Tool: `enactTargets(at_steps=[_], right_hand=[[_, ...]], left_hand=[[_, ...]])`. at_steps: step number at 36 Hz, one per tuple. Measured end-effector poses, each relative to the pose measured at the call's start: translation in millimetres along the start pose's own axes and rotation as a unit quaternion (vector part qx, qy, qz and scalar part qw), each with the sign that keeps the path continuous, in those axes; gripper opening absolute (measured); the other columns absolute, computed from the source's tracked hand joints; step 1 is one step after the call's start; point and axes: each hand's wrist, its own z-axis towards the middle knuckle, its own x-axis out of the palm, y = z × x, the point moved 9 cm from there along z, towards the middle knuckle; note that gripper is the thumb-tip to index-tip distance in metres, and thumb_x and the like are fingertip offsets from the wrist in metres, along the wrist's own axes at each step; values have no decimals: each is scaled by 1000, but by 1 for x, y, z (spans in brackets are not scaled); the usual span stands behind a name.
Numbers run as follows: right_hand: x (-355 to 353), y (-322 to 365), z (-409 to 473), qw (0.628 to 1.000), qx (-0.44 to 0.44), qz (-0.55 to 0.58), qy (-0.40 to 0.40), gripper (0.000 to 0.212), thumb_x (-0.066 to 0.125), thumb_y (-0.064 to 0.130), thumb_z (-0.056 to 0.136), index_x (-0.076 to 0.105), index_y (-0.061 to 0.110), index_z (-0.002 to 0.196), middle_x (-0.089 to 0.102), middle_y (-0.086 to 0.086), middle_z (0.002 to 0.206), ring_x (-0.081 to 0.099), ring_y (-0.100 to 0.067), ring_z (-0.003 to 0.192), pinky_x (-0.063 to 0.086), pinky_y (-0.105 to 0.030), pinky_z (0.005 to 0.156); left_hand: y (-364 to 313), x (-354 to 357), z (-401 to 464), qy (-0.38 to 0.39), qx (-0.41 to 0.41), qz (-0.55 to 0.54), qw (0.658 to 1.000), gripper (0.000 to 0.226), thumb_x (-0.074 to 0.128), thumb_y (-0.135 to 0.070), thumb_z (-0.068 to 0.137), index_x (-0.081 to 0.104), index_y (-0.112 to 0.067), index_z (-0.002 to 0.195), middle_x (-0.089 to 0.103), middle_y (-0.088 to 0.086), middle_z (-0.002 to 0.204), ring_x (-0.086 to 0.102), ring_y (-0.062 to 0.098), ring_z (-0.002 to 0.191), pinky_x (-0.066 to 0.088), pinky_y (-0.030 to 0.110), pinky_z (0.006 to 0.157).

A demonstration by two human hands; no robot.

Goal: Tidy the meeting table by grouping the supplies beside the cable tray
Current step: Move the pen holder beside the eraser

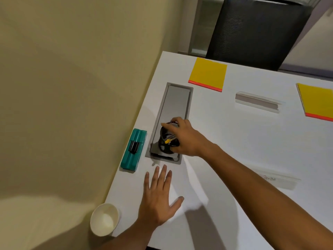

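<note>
Right hand (182,138) wrapped around a black pen cup (166,141) standing on the cable tray (175,103) lid of a white table (234,150).

The table is glossy white, set against a plain beige wall (72,69), with a dark mesh chair (259,31) at its far end. The grey tray is sunk into the table near its left edge; the cup, with pens inside, sits on the tray's near end. A teal whiteboard eraser (134,149) lies just left of the tray. The left hand (159,193) is open and flat, fingers spread, holding nothing, near the tray. Two yellow sticky-note pads (209,73) (317,101) with orange edges lie farther off, a clear name-card holder (258,101) between them. A white paper cup (104,219) stands at the near left corner. Faint writing at the near right is too blurred to read.
</note>
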Motion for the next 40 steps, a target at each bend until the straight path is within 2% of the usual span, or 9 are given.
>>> enactTargets(at_steps=[7, 11, 17, 20, 23, 25, 27, 31, 40], right_hand=[[18, 38, -1, 996, -83, -31, -4, 95, 80, 41, 79, 27, 33, 157, 31, -7, 157, 32, -33, 137, 55, -46, 95], [21, 54, -4, 992, -121, -42, -12, 93, 81, 35, 77, 30, 29, 156, 35, -6, 155, 37, -31, 132, 58, -43, 89], [24, 64, 1, 988, -136, -71, 10, 91, 79, 34, 81, 30, 26, 157, 35, -5, 160, 41, -32, 133, 50, -43, 99], [26, 63, 5, 987, -126, -93, 24, 95, 79, 35, 82, 23, 29, 159, 29, -2, 164, 33, -34, 142, 40, -51, 110], [27, 64, 4, 984, -126, -123, 36, 98, 76, 40, 85, 15, 32, 161, 15, -1, 169, 12, -37, 153, 21, -65, 118], [22, 63, 0, 982, -133, -128, 29, 98, 74, 42, 86, 12, 33, 162, 5, -1, 170, 0, -37, 155, 17, -67, 119], [14, 61, -8, 985, -132, -108, 13, 99, 76, 41, 86, 12, 33, 162, 0, -2, 171, -4, -38, 155, 20, -67, 119], [-6, 53, -27, 991, -110, -71, -33, 100, 79, 43, 84, 15, 34, 161, 3, -3, 171, 2, -37, 155, 31, -60, 117], [-4, 27, -82, 998, -20, -28, -43, 107, 76, 46, 86, 0, 36, 161, 4, -1, 170, 11, -32, 154, 40, -48, 113]], left_hand=[[1, 0, -2, -12, 4, -17, 1000, 101, 37, -87, 78, 18, -28, 157, 9, 1, 167, 8, 30, 154, 9, 64, 119], [1, 3, -2, -14, 10, -22, 1000, 100, 38, -85, 79, 19, -26, 157, 10, 1, 167, 8, 31, 154, 9, 64, 119], [0, 1, -1, -15, 9, -11, 1000, 100, 37, -85, 79, 18, -26, 158, 9, 2, 167, 8, 32, 154, 8, 63, 119], [0, 1, -1, -10, 2, 0, 1000, 100, 35, -86, 79, 17, -26, 158, 8, 2, 168, 7, 32, 154, 9, 64, 119], [-1, -3, -1, -14, 2, 9, 1000, 101, 34, -87, 79, 17, -26, 158, 7, 2, 168, 6, 33, 154, 9, 64, 119], [-1, -4, -1, -14, 1, 15, 1000, 101, 33, -87, 80, 17, -25, 158, 6, 3, 168, 6, 33, 154, 9, 64, 119], [-1, -5, -1, -10, 0, 19, 1000, 101, 32, -87, 80, 19, -24, 157, 6, 3, 168, 6, 33, 154, 10, 65, 118], [-2, -5, -1, -6, -4, 28, 1000, 101, 31, -87, 80, 23, -22, 157, 7, 5, 168, 7, 35, 154, 12, 66, 118], [-4, -13, -3, 5, -2, 31, 1000, 97, 30, -85, 84, 22, -19, 155, 13, 8, 166, 12, 34, 153, 14, 66, 118]])
